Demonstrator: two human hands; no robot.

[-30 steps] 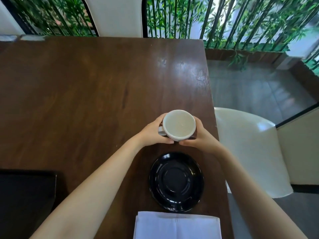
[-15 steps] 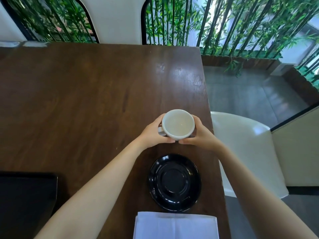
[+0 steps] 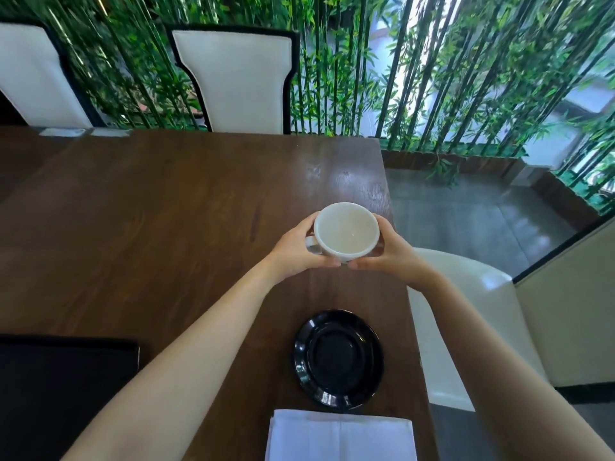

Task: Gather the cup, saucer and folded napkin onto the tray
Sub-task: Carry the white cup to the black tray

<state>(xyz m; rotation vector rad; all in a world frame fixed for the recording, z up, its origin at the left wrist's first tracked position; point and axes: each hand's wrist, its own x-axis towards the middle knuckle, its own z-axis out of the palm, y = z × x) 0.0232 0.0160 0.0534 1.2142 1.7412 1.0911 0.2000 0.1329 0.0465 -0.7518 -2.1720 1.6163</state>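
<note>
An empty white cup (image 3: 346,231) is held over the dark wooden table (image 3: 166,211), near its right edge. My left hand (image 3: 294,249) wraps its left side by the handle, and my right hand (image 3: 387,254) cups its right side. A glossy black saucer (image 3: 338,359) lies bare on the table below the cup, closer to me. A folded white napkin (image 3: 341,435) lies at the near edge, just below the saucer. A black tray (image 3: 63,390) sits at the lower left, partly hidden by my left forearm.
Two white-backed chairs (image 3: 239,81) stand at the table's far side, before green bamboo stems. A white chair (image 3: 466,304) is beside the table's right edge, under my right arm. Grey floor lies to the right.
The view has tilted upward, bringing the far chairs and bamboo into sight. Both hands keep hold of the cup, which now appears farther from the saucer.
</note>
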